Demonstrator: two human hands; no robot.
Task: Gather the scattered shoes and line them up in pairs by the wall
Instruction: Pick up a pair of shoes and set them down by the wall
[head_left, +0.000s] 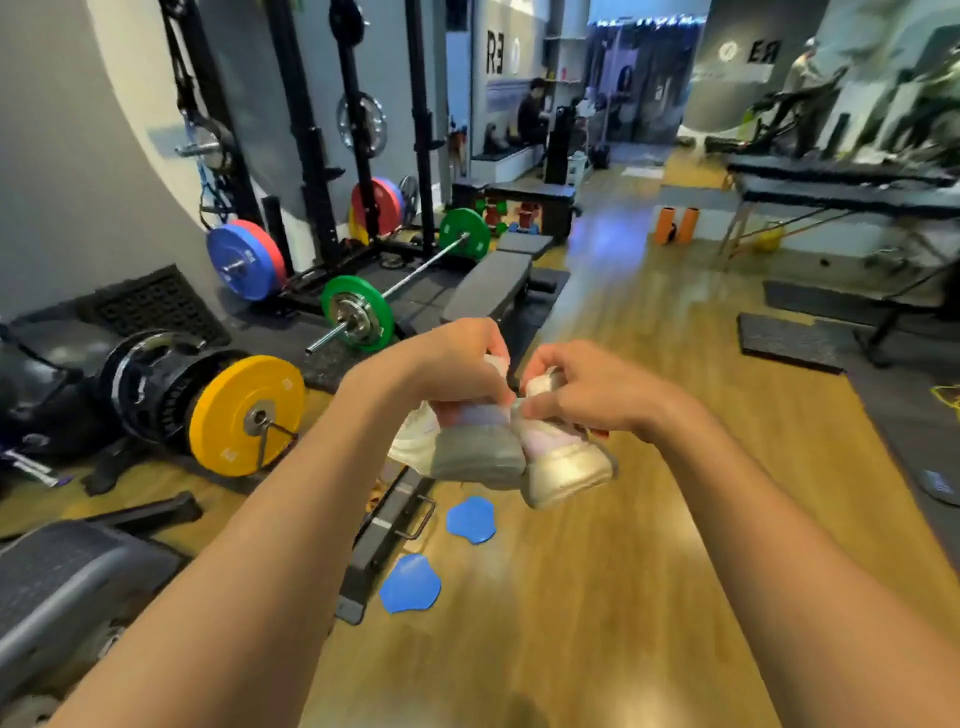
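- left hand (457, 364) fingers curled tight round the top of the left shoe (467, 452), sole facing camera
- right hand (592, 387) pinching the top of the right shoe (566, 467), heel and pale sole toward camera
- both shoes off the floor (623, 571), held mid-air at arm's length, touching side by side; whitish uppers, motion-blurred so details unclear
- two blue discs (471, 518) on the wood floor below the shoes, near each other
- dark bench frame (384, 540) just left of the discs
- yellow plate (247, 413) upright on a stand, left of the arms; black plates behind it
- barbell (405, 275) with green plates on the mat further back, in front of the rack (358, 130)
- wall (62, 171) far left, well apart from the shoes
- person (532, 111) seated in the background
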